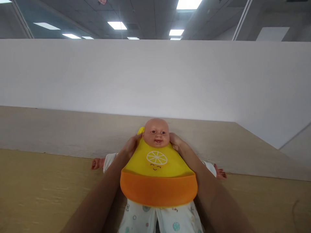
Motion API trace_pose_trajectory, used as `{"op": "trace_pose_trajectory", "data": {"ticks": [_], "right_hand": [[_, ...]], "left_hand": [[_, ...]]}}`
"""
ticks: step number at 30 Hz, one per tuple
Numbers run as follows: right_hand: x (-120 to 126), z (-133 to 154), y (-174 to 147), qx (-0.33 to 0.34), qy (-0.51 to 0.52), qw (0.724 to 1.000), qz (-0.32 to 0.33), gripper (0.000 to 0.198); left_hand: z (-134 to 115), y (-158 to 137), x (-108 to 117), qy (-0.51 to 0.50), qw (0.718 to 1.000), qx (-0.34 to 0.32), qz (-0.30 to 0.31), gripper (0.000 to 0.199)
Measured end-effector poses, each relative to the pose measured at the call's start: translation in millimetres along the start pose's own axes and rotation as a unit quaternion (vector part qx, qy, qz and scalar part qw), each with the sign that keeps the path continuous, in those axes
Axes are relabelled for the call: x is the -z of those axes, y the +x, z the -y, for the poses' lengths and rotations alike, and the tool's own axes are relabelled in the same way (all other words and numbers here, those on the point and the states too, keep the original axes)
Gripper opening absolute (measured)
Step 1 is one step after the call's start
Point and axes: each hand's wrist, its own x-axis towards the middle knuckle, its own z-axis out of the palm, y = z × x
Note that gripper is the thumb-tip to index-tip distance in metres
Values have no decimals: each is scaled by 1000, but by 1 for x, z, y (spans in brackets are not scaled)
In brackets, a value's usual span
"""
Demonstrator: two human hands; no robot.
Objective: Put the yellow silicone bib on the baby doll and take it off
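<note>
A bald baby doll (156,128) in white patterned clothes lies face up, its arms stretched out to both sides. Over its chest is a yellow silicone bib (157,166) with a white citrus slice, a small smiling face and an orange catch pocket (159,190). My left hand (132,144) is closed on the bib's neck strap, whose yellow end pokes up beside the doll's head. On the other side of the neck, my right hand (176,141) grips the bib's other neck strap. Both sets of fingertips are partly hidden behind the doll's neck.
The doll rests on a yellowish wooden surface (48,191). Behind its head runs a pale grey-beige band (60,129), then a white partition wall (145,77). Glass panels and ceiling lights (117,25) show above the wall.
</note>
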Motion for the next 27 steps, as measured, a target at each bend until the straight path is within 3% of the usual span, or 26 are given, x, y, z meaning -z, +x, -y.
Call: {"op": "trace_pose_trajectory", "data": {"ticks": [3, 5, 13, 21, 27], "right_hand": [[0, -1, 4, -60, -13, 998, 33, 39], [0, -3, 5, -65, -15, 997, 44, 43], [0, -7, 2, -40, 14, 997, 66, 48], [0, -12, 3, 20, 28, 997, 68, 48], [-3, -8, 1, 18, 54, 996, 69, 43]], "left_hand": [[0, 1, 1, -2, 1000, -1, -1, 36], [1, 1, 2, -1, 1000, -2, -5, 36], [1, 0, 0, 1, 1000, 12, 0, 36], [1, 0, -8, 64, 994, 74, -47, 34], [4, 4, -4, 70, 996, 20, -44, 41]]}}
